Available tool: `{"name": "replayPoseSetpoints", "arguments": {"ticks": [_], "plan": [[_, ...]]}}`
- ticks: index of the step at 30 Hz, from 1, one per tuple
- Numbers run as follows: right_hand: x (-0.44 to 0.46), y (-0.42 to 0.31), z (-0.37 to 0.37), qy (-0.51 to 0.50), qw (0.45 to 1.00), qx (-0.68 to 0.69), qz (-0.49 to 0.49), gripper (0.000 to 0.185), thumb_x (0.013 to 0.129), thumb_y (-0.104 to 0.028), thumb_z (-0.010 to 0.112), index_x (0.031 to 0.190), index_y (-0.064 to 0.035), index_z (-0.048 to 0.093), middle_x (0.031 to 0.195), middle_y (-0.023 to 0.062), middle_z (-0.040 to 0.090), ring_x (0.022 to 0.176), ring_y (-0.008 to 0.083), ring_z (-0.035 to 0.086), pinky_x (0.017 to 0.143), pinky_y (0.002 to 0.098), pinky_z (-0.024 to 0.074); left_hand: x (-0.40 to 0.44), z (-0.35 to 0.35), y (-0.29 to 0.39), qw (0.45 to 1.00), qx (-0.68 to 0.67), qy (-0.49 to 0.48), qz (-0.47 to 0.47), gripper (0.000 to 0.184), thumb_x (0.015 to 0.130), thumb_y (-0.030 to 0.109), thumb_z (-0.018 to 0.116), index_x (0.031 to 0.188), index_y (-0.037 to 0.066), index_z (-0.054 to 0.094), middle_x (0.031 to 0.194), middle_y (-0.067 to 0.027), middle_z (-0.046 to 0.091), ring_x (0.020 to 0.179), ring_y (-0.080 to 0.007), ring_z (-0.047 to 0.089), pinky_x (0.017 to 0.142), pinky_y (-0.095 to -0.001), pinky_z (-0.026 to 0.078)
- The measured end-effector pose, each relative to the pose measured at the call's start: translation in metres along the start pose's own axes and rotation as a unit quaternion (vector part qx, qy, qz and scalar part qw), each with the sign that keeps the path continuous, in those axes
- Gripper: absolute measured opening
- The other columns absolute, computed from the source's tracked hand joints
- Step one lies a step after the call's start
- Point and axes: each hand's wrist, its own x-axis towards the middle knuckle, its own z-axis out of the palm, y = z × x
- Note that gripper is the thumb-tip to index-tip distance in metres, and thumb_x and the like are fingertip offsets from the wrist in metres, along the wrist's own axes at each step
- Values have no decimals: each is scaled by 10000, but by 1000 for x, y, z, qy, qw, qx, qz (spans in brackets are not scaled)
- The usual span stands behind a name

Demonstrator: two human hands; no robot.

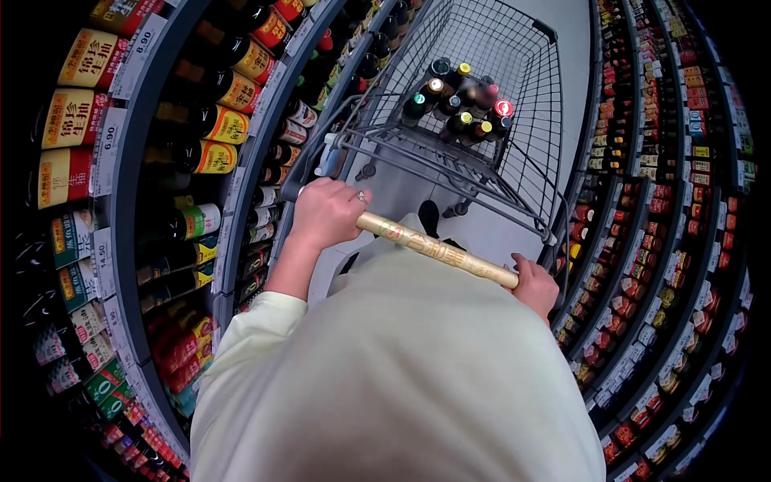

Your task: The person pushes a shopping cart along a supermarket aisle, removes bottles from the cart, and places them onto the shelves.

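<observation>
My left hand (328,213) is wrapped round the left end of a gold shopping cart handle (438,249), a ring showing on one finger. At the handle's right end, my right hand (535,286) grips it too, thumb on top. Ahead of both hands stretches the grey wire shopping cart (526,181). Inside it, a cluster of dark bottles (450,104) stands upright, with green, yellow, white and red caps. Their labels are too small or too hidden to read.
Close on the left runs a shelf (132,88) with bottles of sauce (72,116) and price tags. Along the right, another shelf (642,201) holds rows of jars and bottles. Pale tiled floor (574,40) shows beyond the cart. My shoe (430,215) is below the handle.
</observation>
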Motion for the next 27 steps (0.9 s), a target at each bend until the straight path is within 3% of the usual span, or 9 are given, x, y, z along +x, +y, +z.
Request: {"name": "replayPoseSetpoints", "arguments": {"ticks": [9,11,15,27], "plan": [[0,0,-2,8,1000,-2,2,221,752,-237,692,935,-115,677,673,51,597,594,236,595,527,356,473,3,-4,2,1000,-4,3,4,195,536,104,688,688,140,572,581,5,517,581,-191,570,544,-331,438],[0,2,-1,8,1000,-2,-3,216,750,-237,685,929,-117,673,680,49,599,593,237,595,530,356,474,4,-5,1,1000,12,-23,0,220,563,116,677,779,151,658,636,17,589,596,-176,587,586,-322,461],[1,6,2,19,1000,2,-1,211,746,-242,683,916,-118,672,681,44,599,588,233,593,525,352,473,7,0,0,1000,12,1,18,217,561,112,675,774,150,659,638,14,592,597,-172,584,577,-321,454],[5,12,2,31,999,-13,-1,210,747,-248,677,914,-121,673,663,35,586,579,229,590,524,345,472,18,3,5,999,12,39,24,142,604,100,674,650,124,542,575,-9,501,542,-203,547,518,-335,421]]}}
